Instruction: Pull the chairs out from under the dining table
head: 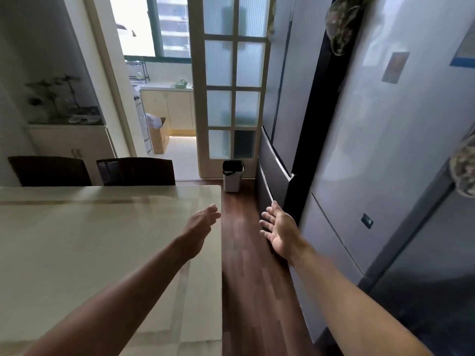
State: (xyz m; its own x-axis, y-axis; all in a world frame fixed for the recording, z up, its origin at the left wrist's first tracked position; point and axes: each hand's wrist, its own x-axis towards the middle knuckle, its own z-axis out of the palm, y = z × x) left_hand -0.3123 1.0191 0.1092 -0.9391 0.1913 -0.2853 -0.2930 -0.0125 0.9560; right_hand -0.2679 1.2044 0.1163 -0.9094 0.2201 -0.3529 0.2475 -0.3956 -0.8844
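The cream dining table (77,240) fills the left half of the view. Two dark chair backs rise behind its far edge: one chair (48,171) at the far left, a second chair (137,172) nearer the table's corner, both tucked close against the table. My left hand (200,224) hovers over the table's right edge, fingers loosely apart, holding nothing. My right hand (279,231) is stretched out over the wooden floor, palm turned inward, fingers spread and empty. Both hands are well short of the chairs.
A narrow strip of wooden floor (246,265) runs between the table and a tall grey fridge (385,150) on the right. A small white bin (232,176) stands by the glazed door (231,86). A low cabinet (72,142) sits behind the chairs.
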